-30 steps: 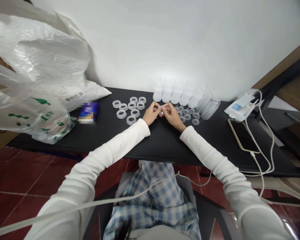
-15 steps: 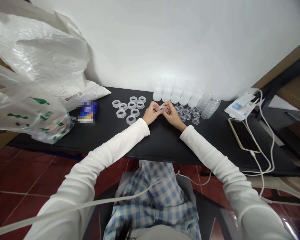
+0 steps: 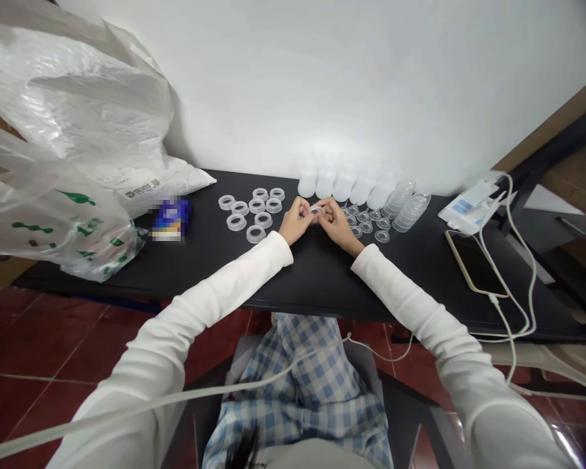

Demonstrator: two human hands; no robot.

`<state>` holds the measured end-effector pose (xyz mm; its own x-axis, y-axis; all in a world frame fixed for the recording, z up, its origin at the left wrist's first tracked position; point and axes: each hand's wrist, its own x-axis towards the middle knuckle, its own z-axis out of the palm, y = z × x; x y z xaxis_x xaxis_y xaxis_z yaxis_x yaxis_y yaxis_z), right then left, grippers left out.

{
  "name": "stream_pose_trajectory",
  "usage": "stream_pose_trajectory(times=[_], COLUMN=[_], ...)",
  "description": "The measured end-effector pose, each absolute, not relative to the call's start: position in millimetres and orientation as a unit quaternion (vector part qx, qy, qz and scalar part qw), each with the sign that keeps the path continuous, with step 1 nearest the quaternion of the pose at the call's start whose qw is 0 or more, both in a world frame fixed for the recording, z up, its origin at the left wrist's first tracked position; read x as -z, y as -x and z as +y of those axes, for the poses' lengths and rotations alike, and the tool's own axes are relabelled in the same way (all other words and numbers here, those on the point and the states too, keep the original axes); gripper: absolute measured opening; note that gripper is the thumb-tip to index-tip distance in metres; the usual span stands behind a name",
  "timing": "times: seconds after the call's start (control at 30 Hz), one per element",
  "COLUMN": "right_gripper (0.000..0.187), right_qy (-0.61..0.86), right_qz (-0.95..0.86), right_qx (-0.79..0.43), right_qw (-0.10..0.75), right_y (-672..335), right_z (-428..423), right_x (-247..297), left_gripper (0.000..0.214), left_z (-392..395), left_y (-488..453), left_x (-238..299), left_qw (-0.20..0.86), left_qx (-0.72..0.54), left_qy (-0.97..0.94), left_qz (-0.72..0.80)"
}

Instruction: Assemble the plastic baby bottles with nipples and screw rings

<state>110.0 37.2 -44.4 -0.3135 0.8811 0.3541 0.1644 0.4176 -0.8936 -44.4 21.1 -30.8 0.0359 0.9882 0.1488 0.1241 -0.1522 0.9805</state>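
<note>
Over the middle of the black table, both hands grip one translucent bottle collar ring (image 3: 316,209). The fingers of my left hand (image 3: 295,223) pinch its left side, and my right hand (image 3: 338,228) pinches the right. Whether a teat sits inside the ring is hard to see. Left of my hands lie several similar collar rings (image 3: 256,240). Clear bottle teats (image 3: 381,237) stand in a group just beyond and right of my right hand. Behind them, a row of white, frosted rounded pieces (image 3: 342,187) lines the wall, beside stacks of clear domed caps (image 3: 411,215).
Large white plastic bags (image 3: 92,117) fill the table's left end, with a blue packet (image 3: 172,218) in front of them. To the right are a phone (image 3: 476,264), white cables (image 3: 533,280) and a white-and-blue package (image 3: 469,207). A cable crosses over my lap.
The ring between my fingers has tilted or turned slightly, and my fingertips have shifted a little around it. Everything else on the table stays where it was.
</note>
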Motion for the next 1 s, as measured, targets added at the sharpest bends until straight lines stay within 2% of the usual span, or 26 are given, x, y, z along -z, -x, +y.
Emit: stream_pose_trajectory(times=[0.37,1.0], right_gripper=[0.045,0.047], right_qy=[0.358,0.354], right_qz=[-0.69,-0.699], right_qx=[-0.416,-0.399], right_qw=[0.471,0.477], right_y=[-107.5,-109.9], right_z=[32.5,33.0], right_x=[39.7,40.3], left_gripper=[0.024,0.023], left_z=[23.6,21.3], left_y=[44.6,43.7], left_x=[31.1,27.4], left_qw=[0.478,0.51], left_qx=[-0.485,-0.481], left_qy=[-0.568,-0.554], left_qz=[0.462,0.449])
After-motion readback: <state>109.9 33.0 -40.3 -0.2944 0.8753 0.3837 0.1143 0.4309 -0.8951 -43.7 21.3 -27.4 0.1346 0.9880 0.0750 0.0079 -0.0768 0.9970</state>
